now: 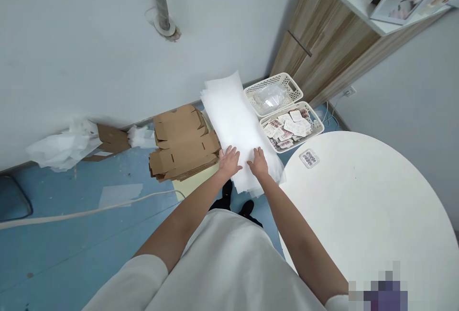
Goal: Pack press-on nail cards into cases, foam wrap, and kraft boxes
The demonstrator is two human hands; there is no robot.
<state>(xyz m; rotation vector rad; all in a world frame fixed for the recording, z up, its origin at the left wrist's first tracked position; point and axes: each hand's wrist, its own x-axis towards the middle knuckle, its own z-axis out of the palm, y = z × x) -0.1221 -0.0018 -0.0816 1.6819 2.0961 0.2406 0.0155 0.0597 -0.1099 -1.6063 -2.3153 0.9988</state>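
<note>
A long stack of thin white sheets (233,110) lies in front of me, its edges slightly fanned. My left hand (230,161) rests on the stack's left side, fingers spread. On the right part of the same sheets lies my right hand (258,161), also with its fingers apart. Neither hand grips anything. Just left of the sheets is a pile of flat brown cardboard boxes (184,141). Beyond my right hand stands a white basket (319,131) full of small printed cards, and behind it another white basket (297,92) with clear plastic bags.
A round white table (366,205) fills the right side, with a small clear case (309,158) near its edge. A wooden cabinet (322,28) stands at the back right. White wrapping material (68,143) lies along the wall at left. A pale cable (89,213) crosses the blue floor.
</note>
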